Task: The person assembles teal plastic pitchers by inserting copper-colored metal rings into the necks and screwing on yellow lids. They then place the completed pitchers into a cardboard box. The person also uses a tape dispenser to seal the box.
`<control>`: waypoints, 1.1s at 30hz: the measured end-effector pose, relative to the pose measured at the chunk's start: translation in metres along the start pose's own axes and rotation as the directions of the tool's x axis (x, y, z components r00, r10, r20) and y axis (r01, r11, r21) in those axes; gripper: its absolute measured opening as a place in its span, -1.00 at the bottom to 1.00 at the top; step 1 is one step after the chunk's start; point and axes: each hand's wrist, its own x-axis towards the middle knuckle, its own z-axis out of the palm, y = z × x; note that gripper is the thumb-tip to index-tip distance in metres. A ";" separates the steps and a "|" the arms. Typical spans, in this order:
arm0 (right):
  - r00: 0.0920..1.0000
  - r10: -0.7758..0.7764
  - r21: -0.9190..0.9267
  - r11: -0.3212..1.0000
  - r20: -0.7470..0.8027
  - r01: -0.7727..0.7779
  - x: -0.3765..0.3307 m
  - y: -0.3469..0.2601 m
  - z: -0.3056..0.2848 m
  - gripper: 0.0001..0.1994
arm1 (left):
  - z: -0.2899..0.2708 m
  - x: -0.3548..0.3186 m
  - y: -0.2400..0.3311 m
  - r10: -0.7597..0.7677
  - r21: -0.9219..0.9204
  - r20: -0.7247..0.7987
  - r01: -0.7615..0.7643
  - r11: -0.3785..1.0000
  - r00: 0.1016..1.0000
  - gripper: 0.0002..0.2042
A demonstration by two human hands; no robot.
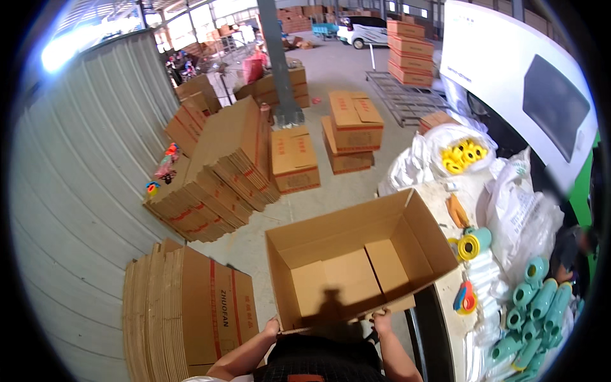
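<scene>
In front of me an open, empty cardboard box [337,242] is tilted toward me, its inner floor and walls in sight. My left hand [272,328] grips its near left corner, fingers closed at the edge. Farther right along the near rim, my right hand [382,323] is closed on the same box. The box's right side reaches over the edge of the white work table [439,213]. Its outer faces and underside are mostly hidden.
Flattened cartons stand in stacks [216,305] at left, beside a corrugated metal wall [83,191]. Closed boxes [294,159] sit ahead near a grey post [280,57]. On the table are green plastic parts [541,305], a tape dispenser [466,297] and a sack of yellow rings [461,156].
</scene>
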 end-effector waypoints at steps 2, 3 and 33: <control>0.985 0.042 0.025 0.999 0.165 -0.046 -0.034 -0.006 0.002 -0.66 | -0.015 -0.007 -0.004 -0.045 0.060 -0.025 0.047 0.997 0.999 -0.53; 0.967 0.039 0.005 0.999 0.252 -0.042 -0.043 0.002 -0.009 -0.78 | -0.015 -0.017 -0.003 -0.056 0.112 -0.028 0.059 0.992 0.998 -0.52; 0.996 0.021 -0.409 0.912 0.087 0.016 -0.230 -0.004 -0.093 -0.82 | -0.112 -0.125 0.024 -0.270 0.964 0.208 -0.150 0.222 0.940 -0.46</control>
